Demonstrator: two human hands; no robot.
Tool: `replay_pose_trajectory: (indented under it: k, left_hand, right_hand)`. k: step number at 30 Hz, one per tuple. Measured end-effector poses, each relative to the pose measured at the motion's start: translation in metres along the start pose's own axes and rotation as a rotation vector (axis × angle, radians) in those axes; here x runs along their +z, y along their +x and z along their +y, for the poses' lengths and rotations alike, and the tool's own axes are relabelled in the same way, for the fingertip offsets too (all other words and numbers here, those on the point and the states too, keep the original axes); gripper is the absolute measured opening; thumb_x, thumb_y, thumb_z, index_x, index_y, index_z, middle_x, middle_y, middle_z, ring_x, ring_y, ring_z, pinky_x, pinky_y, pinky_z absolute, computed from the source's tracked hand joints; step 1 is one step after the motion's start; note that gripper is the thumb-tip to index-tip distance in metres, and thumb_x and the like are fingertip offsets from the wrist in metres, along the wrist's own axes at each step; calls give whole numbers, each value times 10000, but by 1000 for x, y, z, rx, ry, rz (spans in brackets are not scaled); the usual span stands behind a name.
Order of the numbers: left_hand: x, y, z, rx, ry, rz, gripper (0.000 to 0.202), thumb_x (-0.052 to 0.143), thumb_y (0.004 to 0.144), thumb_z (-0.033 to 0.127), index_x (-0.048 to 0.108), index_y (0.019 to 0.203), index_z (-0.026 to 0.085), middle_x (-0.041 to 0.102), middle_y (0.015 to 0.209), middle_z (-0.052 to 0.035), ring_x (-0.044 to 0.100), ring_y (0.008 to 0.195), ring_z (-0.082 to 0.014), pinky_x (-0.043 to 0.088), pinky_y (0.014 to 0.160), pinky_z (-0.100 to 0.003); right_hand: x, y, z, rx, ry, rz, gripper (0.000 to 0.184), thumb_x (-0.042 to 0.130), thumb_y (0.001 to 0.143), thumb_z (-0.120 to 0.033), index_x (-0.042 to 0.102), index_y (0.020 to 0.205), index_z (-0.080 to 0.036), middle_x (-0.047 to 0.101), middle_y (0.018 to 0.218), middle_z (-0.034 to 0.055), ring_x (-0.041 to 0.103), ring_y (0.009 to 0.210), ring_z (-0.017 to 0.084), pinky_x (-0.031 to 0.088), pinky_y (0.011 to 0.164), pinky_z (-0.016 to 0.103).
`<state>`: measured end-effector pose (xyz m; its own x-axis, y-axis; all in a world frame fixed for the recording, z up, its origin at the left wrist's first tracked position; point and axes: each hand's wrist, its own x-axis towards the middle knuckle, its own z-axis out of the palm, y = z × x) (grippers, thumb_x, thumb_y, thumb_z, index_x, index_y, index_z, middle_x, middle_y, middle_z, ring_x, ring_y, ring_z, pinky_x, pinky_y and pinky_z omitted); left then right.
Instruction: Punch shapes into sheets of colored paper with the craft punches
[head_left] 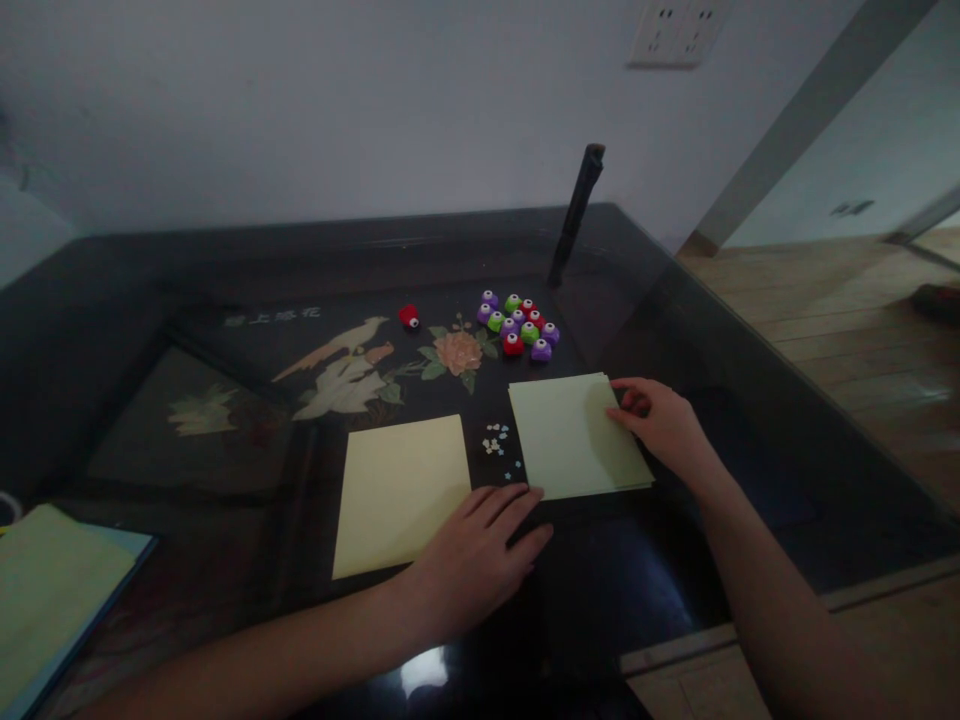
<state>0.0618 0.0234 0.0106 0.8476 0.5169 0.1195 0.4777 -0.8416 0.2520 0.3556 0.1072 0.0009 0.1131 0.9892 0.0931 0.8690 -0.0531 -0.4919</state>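
Observation:
My right hand [660, 422] pinches the right edge of a small stack of pale green paper [566, 440], whose sheets are slightly out of line at the lower right. My left hand [484, 550] rests palm down with its fingers stretched out, the fingertips at the stack's lower left corner. Partly under that hand's wrist side lies a square of pale yellow paper [401, 490]. Between the two papers several tiny star-shaped pieces [495, 442] are scattered on the dark glossy table [247, 560].
Behind the papers sits a cluster of purple, green and red eye-shaped pieces [512, 344], with one red piece [409, 317] apart to the left. A black stick-like object [576, 215] stands upright near the back edge. More paper [56, 575] lies at the lower left.

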Motion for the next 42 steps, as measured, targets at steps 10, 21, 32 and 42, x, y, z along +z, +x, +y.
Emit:
replay_pose_trajectory:
  k: [10,21,32,42]
  left_hand:
    - [5,2,-2,-11,12,-13,431,575,905,308,504,1293,131,527,1398,-131,496,1271,-269,451,1020,-417]
    - [8,1,-5,-8,35,14,474,636,863,303,516,1284,121,532,1387,-143,506,1261,-283,459,1024,-414]
    - [16,-1,4,9,55,22,524,621,876,338,497,1301,58,508,1405,-182,467,1308,-276,413,1082,-367]
    - [14,-3,7,-12,36,-3,557,632,867,366,485,1310,63,510,1404,-168,464,1309,-267,407,1085,-353]
  right_hand:
    - [3,-2,5,-101,-94,28,336,669,744,-251,693,1062,-146,605,987,99,577,677,181,502,689,354]
    - [3,12,-18,-98,-299,-68,414,528,882,-300,580,1283,-208,571,1106,146,579,958,281,487,806,406]
    - [10,20,-40,-110,-418,-115,245,559,867,-348,605,1072,-222,540,1046,130,553,921,303,470,751,426]
    - [16,20,-33,-142,-371,-75,188,573,861,-301,596,1015,-195,540,1034,129,541,965,296,468,769,397]
